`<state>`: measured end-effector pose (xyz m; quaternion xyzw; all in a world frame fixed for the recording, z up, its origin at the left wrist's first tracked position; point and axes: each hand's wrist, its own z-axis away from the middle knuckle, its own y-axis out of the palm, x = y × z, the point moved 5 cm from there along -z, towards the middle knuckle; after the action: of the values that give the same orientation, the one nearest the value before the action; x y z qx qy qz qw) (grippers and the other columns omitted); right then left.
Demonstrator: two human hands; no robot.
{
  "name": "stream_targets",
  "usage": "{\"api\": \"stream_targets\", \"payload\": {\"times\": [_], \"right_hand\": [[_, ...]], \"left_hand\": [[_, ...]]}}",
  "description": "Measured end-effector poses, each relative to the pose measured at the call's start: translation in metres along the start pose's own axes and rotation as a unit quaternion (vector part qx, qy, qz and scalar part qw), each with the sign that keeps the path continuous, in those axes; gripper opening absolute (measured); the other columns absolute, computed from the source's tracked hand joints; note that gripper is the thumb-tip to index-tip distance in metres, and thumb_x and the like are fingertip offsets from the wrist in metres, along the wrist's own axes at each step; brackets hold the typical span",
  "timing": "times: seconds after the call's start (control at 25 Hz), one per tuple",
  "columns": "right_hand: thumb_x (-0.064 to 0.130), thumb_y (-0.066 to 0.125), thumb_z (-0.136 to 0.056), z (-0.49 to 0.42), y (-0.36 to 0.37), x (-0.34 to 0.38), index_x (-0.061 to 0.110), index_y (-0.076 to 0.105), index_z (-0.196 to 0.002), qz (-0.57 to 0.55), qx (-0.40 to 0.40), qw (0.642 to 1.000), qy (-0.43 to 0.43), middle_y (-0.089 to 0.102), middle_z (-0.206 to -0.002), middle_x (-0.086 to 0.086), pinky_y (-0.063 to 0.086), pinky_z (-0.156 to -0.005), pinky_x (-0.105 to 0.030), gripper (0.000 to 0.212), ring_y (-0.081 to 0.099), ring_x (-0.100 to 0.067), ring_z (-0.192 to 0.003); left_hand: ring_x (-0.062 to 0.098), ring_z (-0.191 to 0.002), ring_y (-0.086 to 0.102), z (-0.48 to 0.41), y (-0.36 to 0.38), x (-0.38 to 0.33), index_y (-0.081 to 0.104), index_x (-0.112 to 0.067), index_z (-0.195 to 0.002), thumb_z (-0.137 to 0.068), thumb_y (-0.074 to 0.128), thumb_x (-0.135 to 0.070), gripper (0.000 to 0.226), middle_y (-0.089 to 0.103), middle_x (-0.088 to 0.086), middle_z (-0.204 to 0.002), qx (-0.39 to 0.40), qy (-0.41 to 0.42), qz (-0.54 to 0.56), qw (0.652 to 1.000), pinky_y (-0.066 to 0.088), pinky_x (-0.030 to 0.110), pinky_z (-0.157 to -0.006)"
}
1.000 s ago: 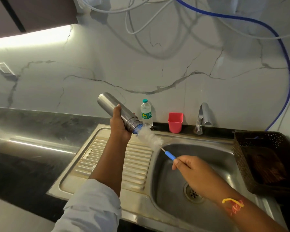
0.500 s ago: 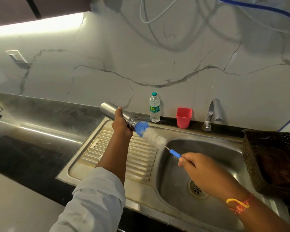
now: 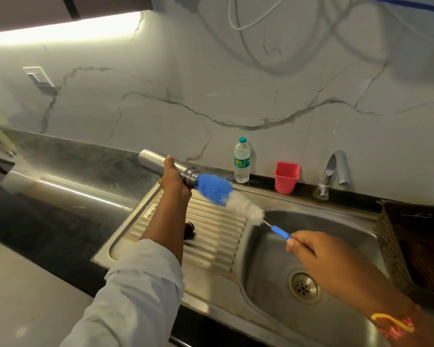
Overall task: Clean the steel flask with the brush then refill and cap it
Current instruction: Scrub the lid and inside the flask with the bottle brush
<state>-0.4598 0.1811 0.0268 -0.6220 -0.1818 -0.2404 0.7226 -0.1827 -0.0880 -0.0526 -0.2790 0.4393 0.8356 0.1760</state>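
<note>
Steel flask (image 3: 161, 163): tilted, mouth toward the sink basin (image 3: 336, 236), likely so drips fall in.
Left hand (image 3: 174, 181): fingers wrapped tight round the flask's neck.
Bottle brush (image 3: 226, 195): tip at the mouth.
Right hand (image 3: 318, 256): fingers pinched closed on its blue handle.

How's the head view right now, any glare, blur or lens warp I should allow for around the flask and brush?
Head view: the under-cabinet light strip is blown out white and throws a bright streak on the counter; wide-angle warp bends the counter edge and sink; the steel flask, brush, left hand and right hand look sharp.
</note>
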Motion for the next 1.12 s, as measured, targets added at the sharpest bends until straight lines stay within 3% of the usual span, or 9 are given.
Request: {"api": "stream_targets", "payload": {"times": [0.2, 0.36, 0.52, 0.68, 0.8, 0.96, 1.12], "right_hand": [[0.033, 0.048, -0.101, -0.004, -0.008, -0.007, 0.032, 0.064, -0.084, -0.028, -0.004, 1.0, 0.0, 0.05, -0.05, 0.006, 0.035, -0.048, -0.02, 0.023, 0.045, -0.005, -0.045], [0.035, 0.047, -0.101, -0.005, -0.008, -0.002, 0.033, 0.063, -0.086, -0.065, -0.036, 0.997, 0.002, 0.046, -0.043, 0.011, 0.032, -0.042, -0.02, 0.022, 0.042, -0.005, -0.04], [0.043, 0.044, -0.099, -0.014, 0.015, 0.019, 0.033, 0.065, -0.093, -0.054, -0.069, 0.996, 0.007, 0.058, -0.055, 0.015, 0.037, -0.05, -0.026, 0.024, 0.052, -0.005, -0.05], [0.039, 0.041, -0.102, -0.029, 0.045, 0.041, 0.03, 0.064, -0.109, -0.053, -0.068, 0.996, 0.008, 0.063, -0.068, 0.006, 0.051, -0.069, -0.04, 0.025, 0.062, -0.013, -0.069], [0.035, 0.04, -0.104, -0.045, 0.048, 0.05, 0.031, 0.059, -0.128, -0.041, -0.089, 0.995, 0.004, 0.067, -0.077, 0.006, 0.049, -0.064, -0.033, 0.032, 0.062, -0.012, -0.069], [0.034, 0.04, -0.104, -0.055, 0.057, 0.056, 0.031, 0.056, -0.133, 0.002, -0.107, 0.994, -0.002, 0.059, -0.069, 0.008, 0.036, -0.048, -0.017, 0.033, 0.052, -0.007, -0.057], [0.038, 0.041, -0.103, -0.037, 0.084, 0.063, 0.033, 0.06, -0.122, -0.006, -0.065, 0.998, 0.016, 0.059, -0.071, 0.007, 0.045, -0.063, -0.028, 0.028, 0.062, -0.013, -0.071]], "left_hand": [[0.031, -0.083, 0.078, -0.016, -0.015, -0.011, 0.046, -0.014, -0.138, -0.079, 0.084, -0.048, 0.078, 0.07, 0.014, -0.117, -0.002, 0.006, 0.01, 1.0, 0.064, 0.052, -0.077], [0.03, -0.086, 0.078, -0.017, -0.022, -0.012, 0.047, -0.016, -0.139, -0.079, 0.081, -0.052, 0.078, 0.071, 0.014, -0.119, 0.007, 0.0, 0.014, 1.0, 0.064, 0.044, -0.074], [0.029, -0.101, 0.075, 0.0, -0.017, -0.005, 0.052, -0.014, -0.135, -0.084, 0.08, -0.044, 0.066, 0.07, 0.014, -0.126, 0.039, 0.0, 0.008, 0.999, 0.061, 0.049, -0.089], [0.032, -0.106, 0.073, 0.024, -0.01, 0.0, 0.047, -0.017, -0.138, -0.086, 0.081, -0.028, 0.062, 0.068, 0.015, -0.127, 0.1, -0.012, -0.008, 0.995, 0.062, 0.052, -0.086], [0.03, -0.111, 0.072, 0.037, -0.012, 0.004, 0.046, -0.019, -0.139, -0.086, 0.081, -0.021, 0.063, 0.068, 0.013, -0.128, 0.142, -0.018, -0.039, 0.989, 0.058, 0.055, -0.094], [0.032, -0.114, 0.07, 0.033, -0.011, -0.006, 0.047, -0.017, -0.138, -0.078, 0.087, -0.016, 0.073, 0.067, 0.014, -0.129, 0.13, -0.017, -0.021, 0.991, 0.059, 0.057, -0.092], [0.039, -0.109, 0.072, 0.004, -0.013, -0.032, 0.049, -0.014, -0.138, -0.064, 0.096, -0.019, 0.087, 0.065, 0.019, -0.132, 0.079, -0.037, 0.087, 0.992, 0.062, 0.057, -0.081]]}}
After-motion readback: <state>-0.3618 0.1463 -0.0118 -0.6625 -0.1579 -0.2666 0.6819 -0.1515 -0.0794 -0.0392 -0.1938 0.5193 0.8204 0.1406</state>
